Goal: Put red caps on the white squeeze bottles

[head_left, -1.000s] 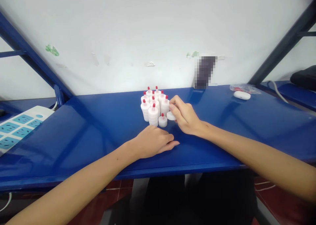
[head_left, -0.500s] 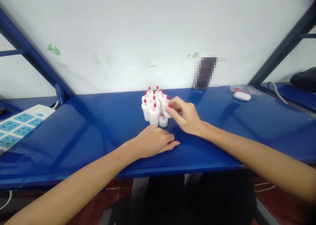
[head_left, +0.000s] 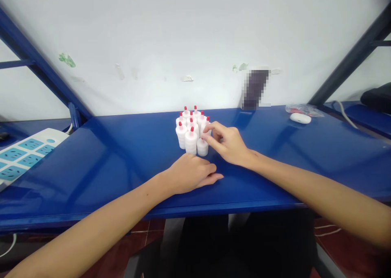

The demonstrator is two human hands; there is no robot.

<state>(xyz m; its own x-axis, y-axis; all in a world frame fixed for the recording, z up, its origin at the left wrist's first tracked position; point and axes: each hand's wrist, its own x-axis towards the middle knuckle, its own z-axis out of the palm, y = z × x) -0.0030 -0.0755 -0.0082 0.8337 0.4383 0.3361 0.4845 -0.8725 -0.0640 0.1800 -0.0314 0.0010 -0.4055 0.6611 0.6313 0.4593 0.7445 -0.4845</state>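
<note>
Several stacks of white caps with red tips [head_left: 191, 127] stand close together on the blue table [head_left: 122, 156]. My right hand [head_left: 228, 144] reaches in from the right, and its thumb and fingers pinch the top white cap [head_left: 202, 145] of the short front-right stack. The fingertips hide that cap's red tip. My left hand [head_left: 191, 174] lies palm down on the table just in front of the stacks, fingers loosely stretched and holding nothing.
A white power strip with blue sockets [head_left: 21, 152] lies at the far left. A white earbud case [head_left: 299, 118] and a clear plastic bag [head_left: 303, 109] sit at the back right. A blurred dark object [head_left: 255, 88] leans on the white wall. Blue frame bars slant at both sides.
My right hand lifted a loose white cap from the table beside the stacks and set it on the short front-right stack. My left hand stayed still.
</note>
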